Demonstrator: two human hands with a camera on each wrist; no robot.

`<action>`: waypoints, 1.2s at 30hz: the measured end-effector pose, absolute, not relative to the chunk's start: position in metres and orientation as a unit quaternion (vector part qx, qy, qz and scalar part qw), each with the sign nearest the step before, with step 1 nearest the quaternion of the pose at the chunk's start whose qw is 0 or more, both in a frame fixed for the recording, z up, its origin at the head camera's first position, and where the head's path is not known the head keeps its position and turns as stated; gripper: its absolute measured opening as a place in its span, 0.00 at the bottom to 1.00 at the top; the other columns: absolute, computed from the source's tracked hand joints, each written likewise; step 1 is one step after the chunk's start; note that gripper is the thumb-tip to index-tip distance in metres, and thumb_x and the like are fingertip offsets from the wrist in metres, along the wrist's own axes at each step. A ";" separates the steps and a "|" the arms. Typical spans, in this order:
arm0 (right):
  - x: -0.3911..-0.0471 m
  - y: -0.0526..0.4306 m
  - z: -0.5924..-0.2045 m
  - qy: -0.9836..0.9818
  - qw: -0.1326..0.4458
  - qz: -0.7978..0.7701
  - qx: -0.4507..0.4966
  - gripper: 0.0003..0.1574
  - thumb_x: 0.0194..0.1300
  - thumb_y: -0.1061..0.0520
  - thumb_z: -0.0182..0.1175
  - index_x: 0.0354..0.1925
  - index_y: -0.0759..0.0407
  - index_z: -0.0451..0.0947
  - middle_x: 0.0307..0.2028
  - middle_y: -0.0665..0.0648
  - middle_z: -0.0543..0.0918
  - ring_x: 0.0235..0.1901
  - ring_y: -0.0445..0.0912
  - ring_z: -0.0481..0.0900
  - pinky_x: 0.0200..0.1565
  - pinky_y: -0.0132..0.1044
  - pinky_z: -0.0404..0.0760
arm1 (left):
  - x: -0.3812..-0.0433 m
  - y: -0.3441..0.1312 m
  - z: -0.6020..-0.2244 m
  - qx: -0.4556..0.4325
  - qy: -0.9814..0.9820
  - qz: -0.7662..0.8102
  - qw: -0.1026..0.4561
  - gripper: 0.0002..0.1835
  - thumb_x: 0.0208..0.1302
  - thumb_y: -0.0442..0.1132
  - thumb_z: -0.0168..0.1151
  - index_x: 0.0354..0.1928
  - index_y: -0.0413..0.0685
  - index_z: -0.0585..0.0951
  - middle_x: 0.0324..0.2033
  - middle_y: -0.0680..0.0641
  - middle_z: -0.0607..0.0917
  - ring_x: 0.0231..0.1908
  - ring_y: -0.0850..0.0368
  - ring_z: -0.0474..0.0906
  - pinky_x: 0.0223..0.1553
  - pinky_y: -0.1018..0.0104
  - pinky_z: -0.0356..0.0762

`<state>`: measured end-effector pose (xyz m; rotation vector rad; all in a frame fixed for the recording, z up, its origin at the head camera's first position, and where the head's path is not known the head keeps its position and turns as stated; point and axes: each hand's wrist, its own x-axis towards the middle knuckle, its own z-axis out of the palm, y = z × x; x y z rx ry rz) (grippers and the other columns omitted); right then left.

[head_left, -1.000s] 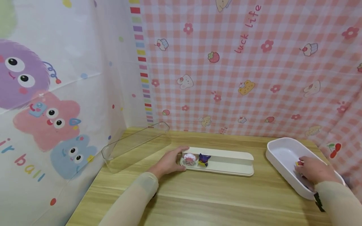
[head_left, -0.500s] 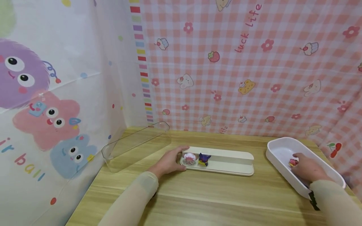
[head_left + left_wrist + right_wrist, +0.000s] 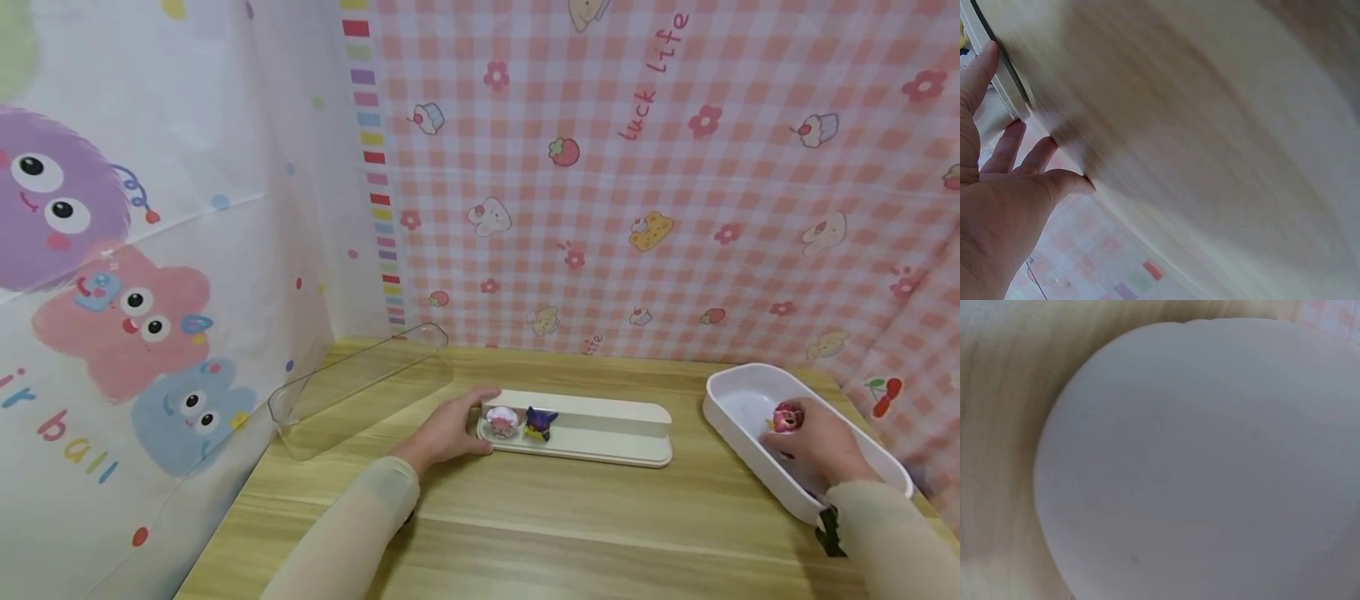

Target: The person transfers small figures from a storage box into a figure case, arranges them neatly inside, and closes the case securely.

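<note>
My left hand point(image 3: 447, 429) holds the left end of a long cream display base point(image 3: 600, 446), thumb at its front edge and fingers at the back. In the left wrist view, the fingers point(image 3: 1007, 147) reach along the base's end. On the base stand a small pink-and-white figurine point(image 3: 501, 422) and a dark purple and yellow one point(image 3: 540, 423). My right hand point(image 3: 817, 442) pinches a small pink-red figurine point(image 3: 786, 417) over the white bin point(image 3: 723, 412). The right wrist view shows mostly the bin's outer wall point(image 3: 1197, 462), which hides the hand.
A clear plastic cover point(image 3: 360, 392) lies on the wooden table point(image 3: 570, 525) at the back left. A patterned pink checked cloth point(image 3: 600, 183) hangs behind the table, and a white cartoon cloth point(image 3: 247, 250) hangs along the left side.
My right hand has shifted left within the bin and turned, bringing the pinched figurine up into clearer sight. My left hand and the figurines on the base have stayed put.
</note>
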<state>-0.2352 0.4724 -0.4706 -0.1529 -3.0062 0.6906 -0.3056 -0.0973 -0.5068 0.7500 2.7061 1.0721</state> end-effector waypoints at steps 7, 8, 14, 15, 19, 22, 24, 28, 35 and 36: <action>-0.230 0.469 -0.473 -0.968 0.032 0.236 -0.078 0.32 0.63 0.47 0.78 0.39 0.68 0.69 0.29 0.59 0.73 0.31 0.52 0.73 0.33 0.39 0.69 | -0.305 -0.097 -0.507 0.246 0.897 0.359 0.072 0.50 0.57 0.37 0.84 0.80 0.60 0.68 0.74 0.41 0.78 0.75 0.39 0.72 0.78 0.41 0.68; -0.229 0.469 -0.473 -0.969 0.031 0.234 -0.076 0.32 0.65 0.46 0.77 0.40 0.69 0.70 0.29 0.59 0.74 0.32 0.53 0.73 0.33 0.39 0.69 | -0.305 -0.097 -0.507 0.246 0.897 0.359 0.072 0.50 0.57 0.38 0.84 0.80 0.60 0.68 0.74 0.41 0.78 0.75 0.39 0.72 0.78 0.41 0.68; -0.226 0.477 -0.468 -0.976 0.007 0.215 -0.043 0.34 0.75 0.47 0.67 0.52 0.78 0.71 0.35 0.67 0.80 0.35 0.56 0.77 0.35 0.40 0.73 | -0.305 -0.096 -0.507 0.246 0.897 0.359 0.074 0.50 0.57 0.38 0.84 0.80 0.61 0.68 0.73 0.42 0.78 0.75 0.40 0.72 0.78 0.41 0.68; -0.226 0.477 -0.467 -0.977 0.008 0.211 -0.039 0.34 0.75 0.47 0.67 0.53 0.79 0.71 0.36 0.68 0.81 0.35 0.57 0.77 0.36 0.41 0.74 | -0.306 -0.096 -0.507 0.246 0.897 0.359 0.074 0.50 0.57 0.38 0.84 0.80 0.61 0.68 0.73 0.42 0.78 0.75 0.40 0.72 0.78 0.41 0.68; -0.223 0.479 -0.466 -0.978 0.027 0.205 -0.038 0.37 0.70 0.45 0.72 0.54 0.78 0.75 0.39 0.71 0.85 0.37 0.58 0.79 0.36 0.40 0.75 | -0.306 -0.097 -0.508 0.246 0.898 0.358 0.073 0.51 0.57 0.39 0.84 0.80 0.62 0.68 0.73 0.41 0.79 0.75 0.40 0.73 0.78 0.41 0.68; -0.222 0.481 -0.468 -0.977 0.039 0.204 -0.046 0.38 0.68 0.43 0.73 0.53 0.76 0.77 0.40 0.72 0.86 0.37 0.58 0.80 0.36 0.38 0.74 | -0.306 -0.098 -0.509 0.245 0.898 0.357 0.075 0.51 0.57 0.39 0.84 0.80 0.62 0.68 0.73 0.41 0.78 0.75 0.40 0.72 0.78 0.40 0.67; -0.222 0.482 -0.469 -0.977 0.044 0.202 -0.050 0.38 0.69 0.43 0.72 0.55 0.77 0.77 0.40 0.72 0.86 0.37 0.57 0.81 0.36 0.37 0.74 | -0.307 -0.098 -0.510 0.244 0.899 0.355 0.077 0.51 0.57 0.40 0.84 0.80 0.62 0.67 0.74 0.42 0.78 0.75 0.40 0.72 0.78 0.40 0.67; -0.220 0.482 -0.468 -0.976 0.049 0.205 -0.060 0.40 0.70 0.42 0.70 0.57 0.77 0.76 0.41 0.74 0.86 0.36 0.57 0.80 0.35 0.36 0.73 | -0.306 -0.098 -0.510 0.243 0.899 0.355 0.080 0.51 0.57 0.39 0.84 0.80 0.62 0.67 0.74 0.42 0.78 0.75 0.41 0.72 0.78 0.41 0.67; -0.214 0.479 -0.454 -0.966 0.043 0.239 -0.088 0.46 0.72 0.35 0.68 0.63 0.74 0.76 0.49 0.77 0.87 0.38 0.57 0.84 0.34 0.39 0.74 | -0.305 -0.097 -0.507 0.243 0.898 0.358 0.077 0.51 0.57 0.39 0.84 0.80 0.61 0.68 0.73 0.41 0.78 0.74 0.40 0.73 0.77 0.40 0.68; -0.213 0.478 -0.451 -0.965 0.045 0.242 -0.089 0.46 0.72 0.34 0.68 0.63 0.74 0.76 0.50 0.77 0.87 0.40 0.60 0.85 0.36 0.40 0.73 | -0.305 -0.097 -0.506 0.243 0.898 0.358 0.077 0.51 0.57 0.39 0.84 0.81 0.61 0.67 0.73 0.41 0.78 0.74 0.40 0.73 0.77 0.40 0.68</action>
